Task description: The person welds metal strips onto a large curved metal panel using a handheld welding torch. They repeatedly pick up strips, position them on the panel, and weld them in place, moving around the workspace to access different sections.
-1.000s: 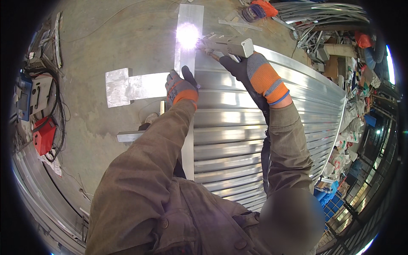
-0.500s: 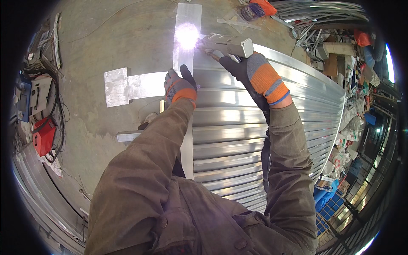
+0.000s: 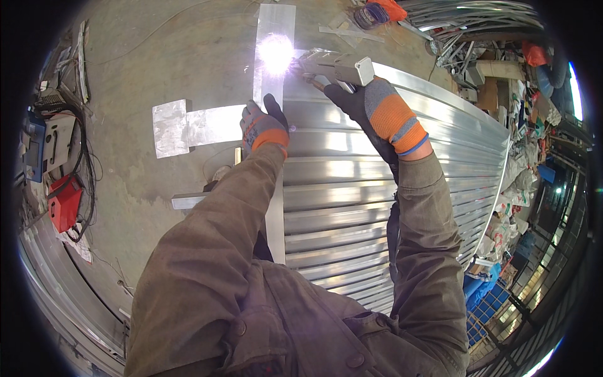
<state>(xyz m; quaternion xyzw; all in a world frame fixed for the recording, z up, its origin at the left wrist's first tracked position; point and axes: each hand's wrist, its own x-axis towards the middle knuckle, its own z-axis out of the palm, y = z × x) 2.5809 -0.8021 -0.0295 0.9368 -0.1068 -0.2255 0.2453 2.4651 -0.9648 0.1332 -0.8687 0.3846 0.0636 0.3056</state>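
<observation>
Pointing its tip into a fierce white glare (image 3: 275, 55) just short of twelve o'clock, a torch (image 3: 319, 81) is held in the gloved right hand (image 3: 377, 107) at one o'clock, fingers closed round its handle. A grey box-shaped piece (image 3: 345, 68) sits just beyond that hand; I cannot tell whether it belongs to the torch.

The gloved left hand (image 3: 265, 129) lies at eleven o'clock on a long flat metal strip (image 3: 274, 22). Its thumb and fingers stand spread, though I cannot tell whether they also pinch the strip's edges. The strip runs from twelve o'clock down toward six, under the glare and along the near end of a ribbed metal panel (image 3: 339, 169), which fans out toward three o'clock.

Toward ten o'clock, a flat metal arm (image 3: 215, 125) reaches from beside the left hand to a square metal block (image 3: 170, 129). A short metal bar (image 3: 187, 201) lies at nine o'clock, with a red box (image 3: 65, 202) farther out that way, beside dark cables (image 3: 86, 157).
</observation>
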